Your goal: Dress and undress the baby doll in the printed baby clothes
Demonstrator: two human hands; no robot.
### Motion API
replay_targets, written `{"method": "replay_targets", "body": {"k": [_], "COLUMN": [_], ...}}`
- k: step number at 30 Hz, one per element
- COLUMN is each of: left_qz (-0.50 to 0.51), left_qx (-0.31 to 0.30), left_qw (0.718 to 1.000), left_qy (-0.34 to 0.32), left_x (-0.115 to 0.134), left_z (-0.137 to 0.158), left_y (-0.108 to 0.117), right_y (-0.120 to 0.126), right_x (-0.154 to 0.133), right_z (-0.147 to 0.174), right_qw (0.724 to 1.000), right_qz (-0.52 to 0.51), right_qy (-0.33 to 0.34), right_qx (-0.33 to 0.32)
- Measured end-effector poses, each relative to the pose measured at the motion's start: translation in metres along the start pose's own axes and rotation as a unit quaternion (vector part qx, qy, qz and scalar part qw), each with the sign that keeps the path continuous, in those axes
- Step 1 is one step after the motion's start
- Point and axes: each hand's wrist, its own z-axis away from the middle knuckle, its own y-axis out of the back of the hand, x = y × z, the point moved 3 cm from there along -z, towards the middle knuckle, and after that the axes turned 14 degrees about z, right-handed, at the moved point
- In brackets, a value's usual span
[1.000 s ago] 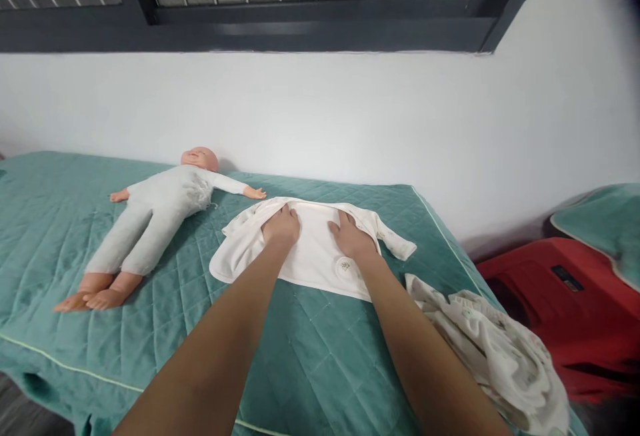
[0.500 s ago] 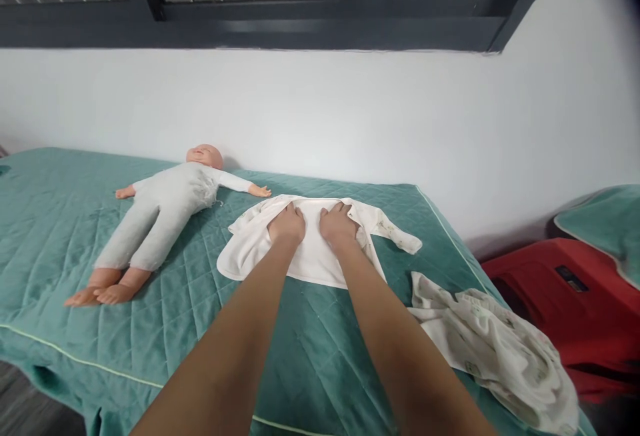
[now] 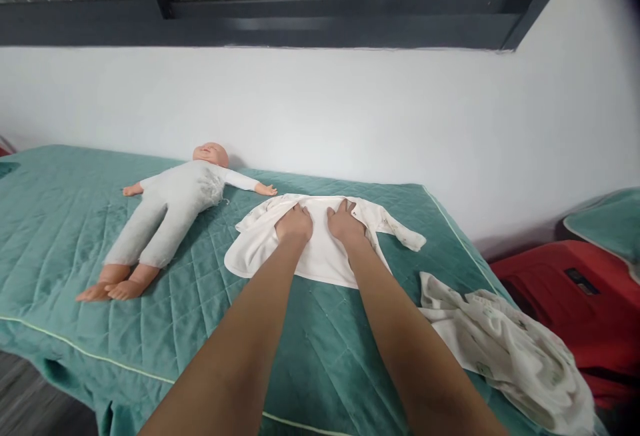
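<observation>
A small white baby shirt [image 3: 320, 263] is spread on the bed with its front laid open. One long patterned sleeve stretches to the right. My left hand [image 3: 295, 224] rests on the inside of the shirt by the left front panel, fingers pointing away from me. Beside the right panel, my right hand [image 3: 346, 223] presses on the same cloth with its fingers somewhat apart. Both hands look open, though the fingertips are partly hidden. Left of the shirt lies a baby doll [image 3: 173, 199] on its back, one arm reaching toward the shirt's collar.
A crumpled patterned white garment [image 3: 515, 349] lies near the right edge of the green quilted bedcover [image 3: 210, 329]. Past that edge stands a red case [image 3: 575, 296] with green cloth over part of it. The white wall [image 3: 320, 109] and barred window [image 3: 325, 16] are behind.
The whole view has shifted slightly, so things appear a little farther right. The right hand's fingers look slightly more spread. The shirt and doll lie as before.
</observation>
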Motion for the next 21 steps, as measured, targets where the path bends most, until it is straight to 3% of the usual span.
{"method": "replay_targets", "body": {"k": [12, 19, 21], "left_qz": [-0.046, -0.061, -0.058], "left_qx": [0.005, 0.007, 0.013], "left_qw": [0.998, 0.997, 0.995], "left_qy": [-0.039, -0.045, -0.078], "left_x": [0.001, -0.003, -0.003], "left_z": [0.051, 0.087, 0.101], "left_y": [0.008, 0.015, 0.019], "right_y": [-0.001, -0.005, -0.004], "right_x": [0.017, 0.026, 0.028], "right_z": [0.014, 0.056, 0.076], "right_qw": [0.993, 0.985, 0.98], "right_qz": [0.044, 0.079, 0.084], "right_qy": [0.088, 0.149, 0.169], "right_qx": [-0.064, 0.022, 0.064]}}
